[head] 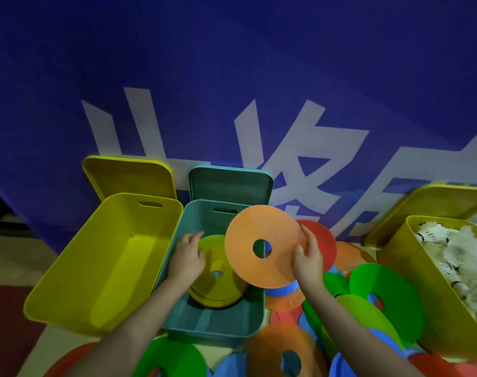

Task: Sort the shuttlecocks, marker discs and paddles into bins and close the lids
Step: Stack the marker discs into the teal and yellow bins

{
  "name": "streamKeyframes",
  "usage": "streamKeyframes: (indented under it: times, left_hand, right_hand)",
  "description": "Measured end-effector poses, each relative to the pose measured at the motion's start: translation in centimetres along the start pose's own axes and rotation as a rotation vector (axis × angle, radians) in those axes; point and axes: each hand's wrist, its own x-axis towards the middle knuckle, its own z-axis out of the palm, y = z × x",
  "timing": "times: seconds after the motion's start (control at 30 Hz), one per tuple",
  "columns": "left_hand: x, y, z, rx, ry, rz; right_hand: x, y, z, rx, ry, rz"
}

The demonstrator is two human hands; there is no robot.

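Observation:
My right hand (307,258) grips the right edge of an orange marker disc (255,232) and holds it tilted above the right rim of the teal bin (199,326). Inside that bin lies a stack of yellow-green discs (221,289). My left hand (187,257) reaches into the teal bin with fingers spread, touching the top of that stack. A pile of loose green, blue, orange and red discs (378,289) covers the floor to the right and in front. White shuttlecocks (460,254) fill the yellow bin (433,317) at the far right.
A yellow bin (76,273) with nothing in it stands left of the teal one. A yellow lid (128,176) and a teal lid (230,183) lean on the blue banner behind. Another yellow lid (433,200) leans behind the shuttlecock bin.

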Motion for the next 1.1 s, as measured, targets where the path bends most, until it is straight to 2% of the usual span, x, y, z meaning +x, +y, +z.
streamKeyframes:
  times: [0.07,0.13,0.17,0.23,0.33,0.5,0.6,0.73,0.8,0.87,0.93,1.03,1.1]
  left_hand:
    - [-0.1,0.2,-2.4,-0.023,0.164,0.118]
    - [-0.4,-0.7,-4.1,0.014,0.248,0.141]
    - [-0.7,-1.3,-4.5,0.045,0.248,0.115]
    - [-1.2,-2.5,-4.6,0.071,0.146,-0.004]
    - [-1.6,-3.2,-4.2,0.080,0.013,-0.108]
    - [-1.8,-3.3,-4.3,0.096,0.041,-0.106]
    - [-1.9,-3.0,-4.6,0.102,0.021,-0.119]
    - [-1.7,-3.0,-4.5,0.080,0.047,-0.131]
    - [-1.5,-3.3,-4.3,0.038,0.071,-0.131]
    - [-1.3,-3.3,-4.1,-0.006,0.079,-0.134]
    - [-1.3,-3.2,-4.0,-0.042,0.104,-0.128]
    - [-1.7,-3.1,-4.1,-0.031,0.219,-0.005]
    - [-2.1,-2.6,-4.3,-0.029,0.284,0.130]
  right_hand:
    - [-0.3,-1.4,1.0,-0.025,-0.066,-0.068]
    - [-0.5,-2.7,2.7,-0.085,-0.147,-0.116]
    - [-0.6,-3.4,3.6,-0.113,-0.199,-0.122]
    - [-0.9,-4.7,6.0,-0.187,-0.333,-0.083]
    - [-1.4,-5.3,9.6,-0.439,-0.495,-0.132]
    - [-1.5,-2.3,13.7,-0.681,-0.548,-0.086]
    - [-2.4,-0.4,14.4,-0.732,-0.532,-0.104]
    - [-2.8,2.2,15.3,-0.789,-0.499,0.046]
    - [-2.3,2.2,15.0,-0.724,-0.503,0.107]
    - [-2.1,0.8,14.4,-0.715,-0.495,0.042]
    - [-2.3,-0.7,13.7,-0.571,-0.491,-0.058]
    - [-3.3,-2.1,11.1,-0.286,-0.465,-0.207]
    - [-3.9,-2.5,8.4,-0.096,-0.401,-0.219]
